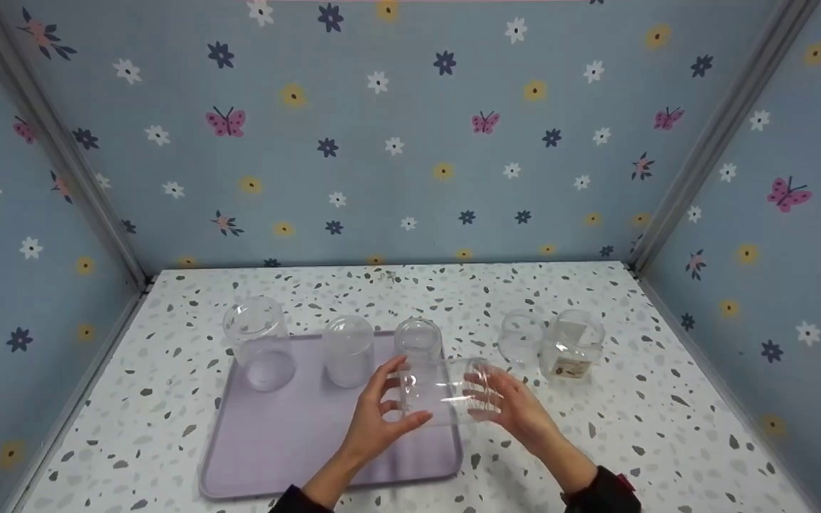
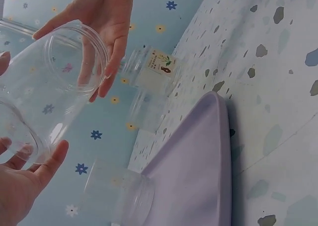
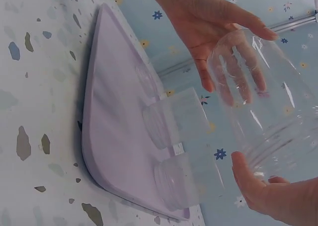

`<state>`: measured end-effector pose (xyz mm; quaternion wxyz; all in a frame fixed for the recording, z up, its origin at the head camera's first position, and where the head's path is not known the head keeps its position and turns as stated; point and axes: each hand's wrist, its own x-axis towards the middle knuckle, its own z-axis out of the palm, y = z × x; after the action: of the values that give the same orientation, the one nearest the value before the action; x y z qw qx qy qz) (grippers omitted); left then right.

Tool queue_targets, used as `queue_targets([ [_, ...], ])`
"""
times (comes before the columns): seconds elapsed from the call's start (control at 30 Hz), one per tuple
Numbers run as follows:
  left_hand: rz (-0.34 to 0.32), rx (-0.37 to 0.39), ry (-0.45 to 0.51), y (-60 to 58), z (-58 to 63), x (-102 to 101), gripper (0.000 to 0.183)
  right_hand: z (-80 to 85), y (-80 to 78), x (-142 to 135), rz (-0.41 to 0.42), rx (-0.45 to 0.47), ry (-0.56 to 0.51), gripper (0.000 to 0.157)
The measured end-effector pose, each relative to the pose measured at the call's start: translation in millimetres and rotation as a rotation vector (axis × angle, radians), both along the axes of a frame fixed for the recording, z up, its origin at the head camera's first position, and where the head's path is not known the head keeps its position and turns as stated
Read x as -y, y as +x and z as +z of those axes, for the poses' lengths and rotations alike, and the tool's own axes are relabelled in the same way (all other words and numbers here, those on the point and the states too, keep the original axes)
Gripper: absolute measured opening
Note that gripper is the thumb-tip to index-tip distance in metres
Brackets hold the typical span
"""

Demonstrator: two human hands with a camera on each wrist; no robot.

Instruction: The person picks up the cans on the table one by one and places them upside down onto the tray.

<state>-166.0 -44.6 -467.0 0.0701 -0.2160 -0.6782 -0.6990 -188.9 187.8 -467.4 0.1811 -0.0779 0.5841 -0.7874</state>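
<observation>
A clear plastic jar [image 1: 442, 392] lies sideways in the air over the right part of the lilac tray [image 1: 275, 442], held between both hands. My left hand [image 1: 378, 420] grips its left end, thumb along the near side and fingers behind. Around the ringed end at the right curl the fingers of my right hand [image 1: 514, 410]. Both hands also show through and around the jar [image 3: 268, 102] in the right wrist view. Three more clear jars stand on the tray: a left one [image 1: 261, 345], a middle one [image 1: 348, 353] and a right one [image 1: 417, 336], partly behind the held jar.
Right of the tray, a plain clear jar [image 1: 521, 336] and a jar with a printed label [image 1: 573, 345] stand close together on the speckled table [image 1: 596, 442]. Blue flowered panels [image 1: 396, 142] enclose the back and sides.
</observation>
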Motion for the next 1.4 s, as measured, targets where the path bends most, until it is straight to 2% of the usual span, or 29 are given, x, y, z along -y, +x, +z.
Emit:
queue_targets([
  [0.17, 0.070, -0.006, -0.099, 3.8, 6.5, 8, 0.074, -2.7, -10.9, -4, -0.002, -0.049, 0.079, 0.060],
  [0.3, 0.127, -0.002, -0.197, 6.8, 12.5, 16, 0.076, -7.1, -22.6, -7, -0.049, -0.095, 0.182, 0.055],
  [0.4, 0.147, 0.002, -0.232, 6.9, 13.6, 22, 0.076, -10.3, -30.7, -9, -0.107, -0.112, 0.289, 0.053],
  [0.5, 0.165, 0.019, -0.269, 2.5, 5.5, 29, 0.077, -14.6, -39.9, -10, -0.181, -0.151, 0.411, 0.050],
  [0.63, 0.177, 0.058, -0.331, -4.0, -6.5, 38, 0.081, -21.5, -54.2, -14, -0.304, -0.271, 0.565, 0.039],
  [0.83, 0.204, 0.100, -0.400, -3.7, -5.3, 51, 0.084, -28.1, -73.5, -21, -0.428, -0.444, 0.737, 0.032],
  [1.0, 0.249, 0.116, -0.466, -1.8, -0.1, 62, 0.085, -28.8, -86.2, -23, -0.462, -0.511, 0.850, 0.035],
  [1.3, 0.307, 0.100, -0.548, 1.1, 11.0, 82, 0.087, -29.7, -106.3, -30, -0.497, -0.606, 1.008, 0.042],
  [1.4, 0.318, 0.091, -0.575, 1.6, 15.0, 88, 0.087, -28.9, -112.5, -34, -0.478, -0.595, 1.070, 0.047],
])
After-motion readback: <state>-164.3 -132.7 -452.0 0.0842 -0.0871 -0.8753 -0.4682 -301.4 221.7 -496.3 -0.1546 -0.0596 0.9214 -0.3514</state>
